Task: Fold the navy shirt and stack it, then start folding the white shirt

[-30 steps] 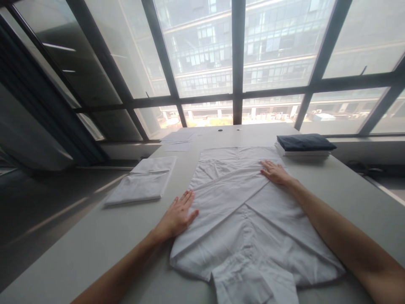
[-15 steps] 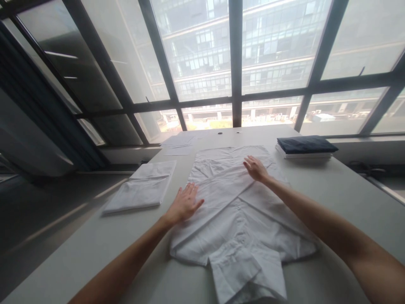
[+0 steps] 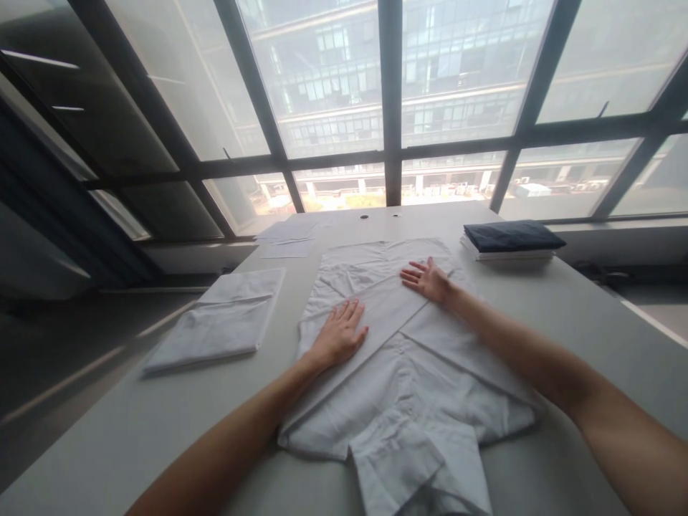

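Observation:
A white shirt [image 3: 376, 387] lies spread on the table, its sleeves folded inward across the body and a cuffed end hanging toward me at the bottom. My left hand [image 3: 340, 333] rests flat on the cloth left of centre, fingers stretched out. On the upper right part of the shirt is my right hand [image 3: 427, 281], turned partly on its side with the fingers spread. Neither hand grips the fabric. Wrinkles run across the shirt's far end, and a diagonal fold edge passes between the hands.
To the left lies a folded white garment [image 3: 220, 322] on the white table [image 3: 585, 344]. Sheets of paper [image 3: 290, 236] are behind it. A dark folded cloth [image 3: 510, 235] tops a white stack at the right. Windows [image 3: 333, 86] stand beyond the table.
My left hand has slid right and slightly up over the shirt. The right hand has moved a little left and rolled onto its side. The whole view has shifted slightly.

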Demonstrator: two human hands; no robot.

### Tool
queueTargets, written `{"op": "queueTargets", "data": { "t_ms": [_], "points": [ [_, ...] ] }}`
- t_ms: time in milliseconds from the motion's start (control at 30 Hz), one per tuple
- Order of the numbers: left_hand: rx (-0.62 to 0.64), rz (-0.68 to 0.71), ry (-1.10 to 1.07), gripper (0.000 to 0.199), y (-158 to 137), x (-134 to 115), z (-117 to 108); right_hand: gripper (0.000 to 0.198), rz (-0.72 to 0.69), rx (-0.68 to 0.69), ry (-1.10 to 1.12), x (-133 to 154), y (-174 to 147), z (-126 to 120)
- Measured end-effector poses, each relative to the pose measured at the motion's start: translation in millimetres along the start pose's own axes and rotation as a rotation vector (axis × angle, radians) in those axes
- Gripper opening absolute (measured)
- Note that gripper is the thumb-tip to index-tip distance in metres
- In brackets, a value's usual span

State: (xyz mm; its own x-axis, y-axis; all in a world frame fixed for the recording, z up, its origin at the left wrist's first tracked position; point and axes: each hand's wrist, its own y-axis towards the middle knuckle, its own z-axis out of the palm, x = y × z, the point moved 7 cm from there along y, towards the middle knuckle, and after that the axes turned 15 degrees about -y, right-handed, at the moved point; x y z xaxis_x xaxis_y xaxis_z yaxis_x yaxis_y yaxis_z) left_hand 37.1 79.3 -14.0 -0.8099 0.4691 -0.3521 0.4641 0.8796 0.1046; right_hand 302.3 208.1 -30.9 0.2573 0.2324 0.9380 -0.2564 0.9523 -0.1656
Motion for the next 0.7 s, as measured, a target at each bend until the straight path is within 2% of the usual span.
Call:
{"op": "queueTargets", "data": {
  "t_ms": [100,167,200,233,300,367,433,500,533,600,633,700],
  "points": [
    [-0.003,-0.007,0.002,0.063,0.5,-2.1,-0.8,0.072,-0.112,-0.236,-0.272,27.7,6.7,-55.7],
    [-0.009,0.0,-0.001,0.062,0.6,-3.3,-1.2,0.074,-0.128,-0.356,-0.304,38.1,5.9,-68.5],
    [-0.01,0.003,-0.002,0.062,0.6,-3.3,-1.0,0.073,-0.134,-0.397,-0.282,40.6,4.5,-66.1],
    [-0.009,0.006,-0.001,0.062,0.6,-3.1,-0.6,0.07,-0.142,-0.416,-0.244,40.9,2.8,-57.4],
    [-0.01,0.012,0.004,0.062,0.6,-2.4,0.1,0.064,-0.165,-0.365,-0.183,34.0,-1.3,-21.5],
    [-0.023,0.026,0.006,0.061,0.8,-2.5,0.0,0.058,-0.166,-0.123,-0.071,13.4,-7.4,37.5],
    [-0.04,0.037,-0.004,0.061,1.1,-3.2,-1.0,0.054,-0.104,0.144,0.015,-18.0,-21.0,99.1],
    [-0.045,0.041,-0.023,0.061,1.4,-4.0,-1.8,0.049,-0.046,0.275,0.018,-47.8,-35.8,139.9],
    [-0.04,0.038,-0.03,0.062,1.5,-4.2,-1.9,0.045,-0.041,0.271,0.01,-57.5,-40.0,148.1],
    [-0.02,0.024,-0.033,0.063,1.7,-4.2,-1.5,0.044,-0.019,0.248,0.025,-65.6,-40.5,145.4],
    [-0.012,0.015,-0.029,0.063,1.8,-4.0,-1.3,0.044,0.003,0.23,0.04,-64.1,-36.9,134.7],
    [-0.004,0.0,-0.023,0.063,1.8,-3.3,-1.2,0.042,0.038,0.171,0.064,-50.7,-24.5,97.2]
  ]
}}
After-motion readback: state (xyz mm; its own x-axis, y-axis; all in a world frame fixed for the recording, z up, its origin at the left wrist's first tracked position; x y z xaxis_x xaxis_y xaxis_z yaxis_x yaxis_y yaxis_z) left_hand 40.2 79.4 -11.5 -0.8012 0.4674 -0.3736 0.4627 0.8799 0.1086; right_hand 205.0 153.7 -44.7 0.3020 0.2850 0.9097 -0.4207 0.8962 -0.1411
